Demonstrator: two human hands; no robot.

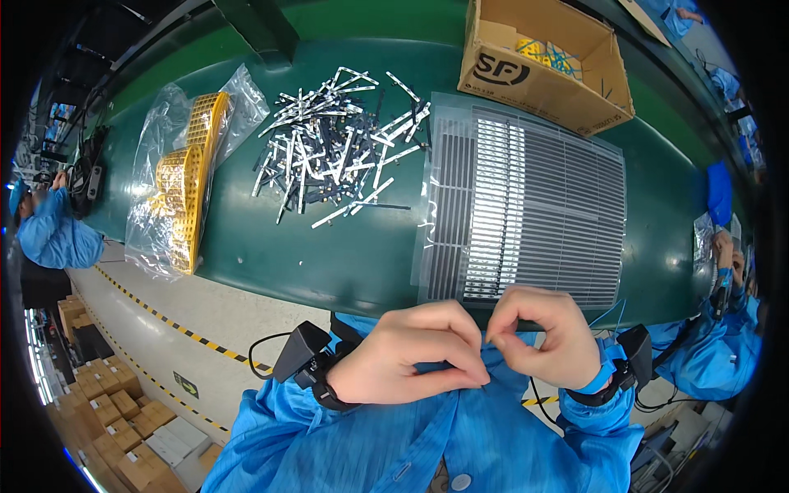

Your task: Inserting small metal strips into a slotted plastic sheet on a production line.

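Note:
My left hand [407,349] is closed in a pinch just beyond the table's near edge, thumb against fingertips. Close by on its right, my right hand [555,338] also pinches, with thumb and forefinger curled together. Whatever sits between either set of fingertips is hidden or too small to make out. Right above the hands lies a clear sheet [575,222] covered with rows of narrow dark strips. A band of white strips with dark marks [496,205] runs down its left-middle part. Left of the sheet is a loose pile of black and white strips [333,152].
A clear plastic bag with yellow perforated pieces [185,181] lies on the green table [246,238] at left. An open cardboard box [542,90] holding yellow and blue-green bits stands at the far right. Co-workers in blue [57,230] sit at both sides. Cartons [115,411] stand on the floor, lower left.

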